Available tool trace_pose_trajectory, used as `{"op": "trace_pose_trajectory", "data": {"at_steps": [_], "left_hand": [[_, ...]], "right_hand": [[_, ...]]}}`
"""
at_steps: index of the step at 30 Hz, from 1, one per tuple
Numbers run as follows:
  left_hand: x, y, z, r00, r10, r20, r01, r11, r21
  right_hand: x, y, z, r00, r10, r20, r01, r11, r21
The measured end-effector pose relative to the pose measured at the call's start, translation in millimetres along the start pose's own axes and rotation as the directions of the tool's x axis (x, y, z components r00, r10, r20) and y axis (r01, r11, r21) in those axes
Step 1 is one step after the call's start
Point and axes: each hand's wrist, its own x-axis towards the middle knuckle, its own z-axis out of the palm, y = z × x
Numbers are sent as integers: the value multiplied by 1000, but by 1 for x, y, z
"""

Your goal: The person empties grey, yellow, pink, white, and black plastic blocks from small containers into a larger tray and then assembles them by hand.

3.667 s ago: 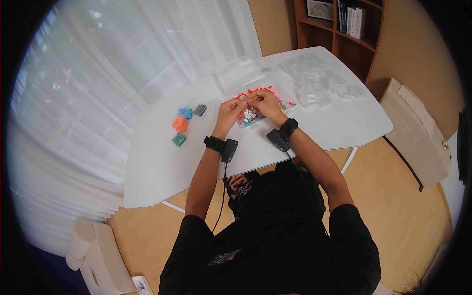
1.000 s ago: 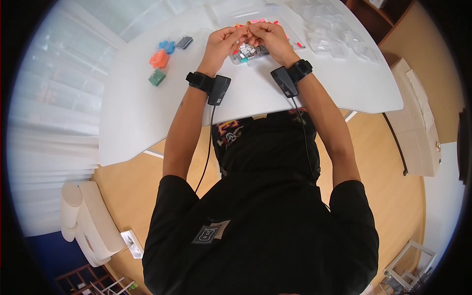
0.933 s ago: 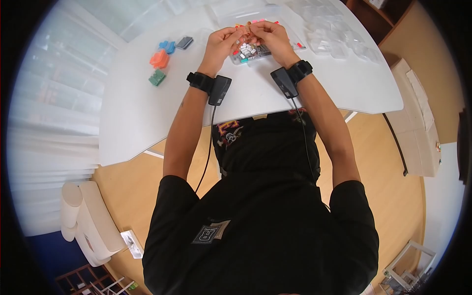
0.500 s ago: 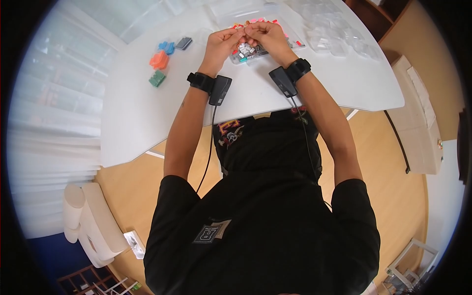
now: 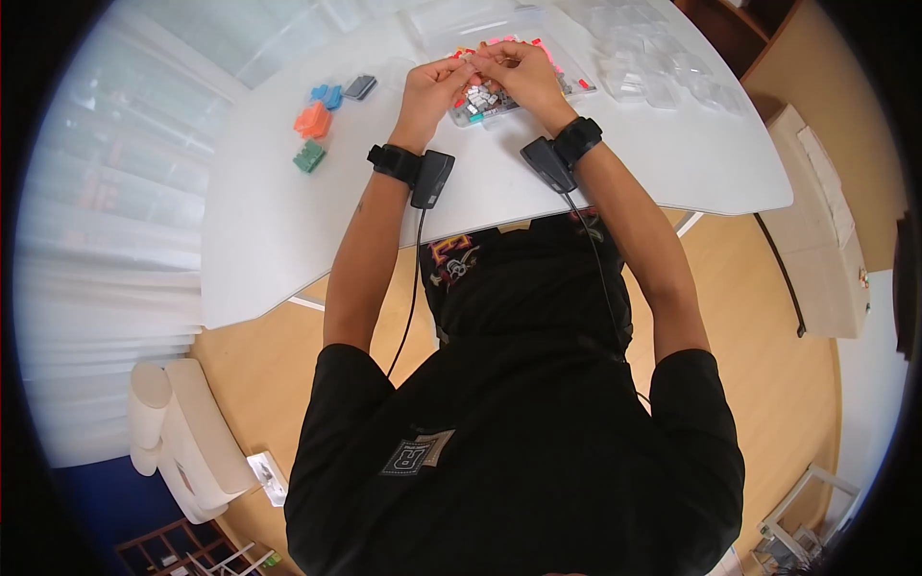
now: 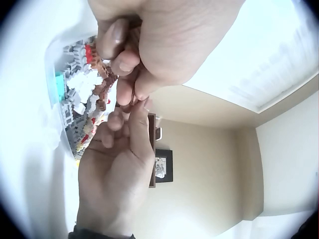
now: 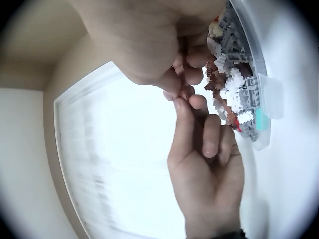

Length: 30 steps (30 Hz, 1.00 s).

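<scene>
As fingers (image 7: 212, 139) pinch a tiny piece (image 6: 133, 100), jagged bricks (image 7: 233, 94) lie near.

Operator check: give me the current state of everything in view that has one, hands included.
Left hand: fingers curled, pinching a small piece, mostly hidden
Right hand: same, fingertips meeting the left's
Brick box: open, bricks heaped inside
Clear containers: grouped right of the box; contents, if any, unclear
Orange bricks: clumped, between blue bricks and green bricks
</scene>
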Motion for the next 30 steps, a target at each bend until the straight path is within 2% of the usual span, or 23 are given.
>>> {"op": "trace_pose_trajectory", "data": {"at_steps": [2,6,10,13,15,16,18,19,22,30], "left_hand": [[0,-1,1,1000,0,-11,0,1000,13],[0,-2,-4,998,14,68,-13,1000,-20],[-2,3,-4,999,6,46,-6,1000,-11],[-3,6,2,1000,6,-6,-6,999,-40],[-4,8,5,1000,3,-18,-4,998,-60],[-4,8,5,1000,0,-29,-2,997,-80],[0,1,-1,1000,14,14,-14,999,-43],[2,-3,-5,998,28,57,-28,1000,-6],[1,-4,-2,999,16,52,-17,999,37],[2,-6,-3,996,45,80,-45,999,6]], "right_hand": [[2,4,-4,1000,23,16,-24,998,57],[0,3,-6,998,51,27,-55,981,187],[1,2,-8,999,50,-15,-46,979,198],[5,9,-10,995,48,-83,-36,991,132],[6,8,-4,948,-192,-254,166,979,-121],[5,8,-2,948,-191,-254,165,979,-121],[1,2,1,992,-102,-70,103,995,10],[1,2,1,992,-101,-70,102,995,11],[5,12,-2,995,-93,-42,92,996,-9],[4,13,-2,998,-60,-26,62,994,93]]}}
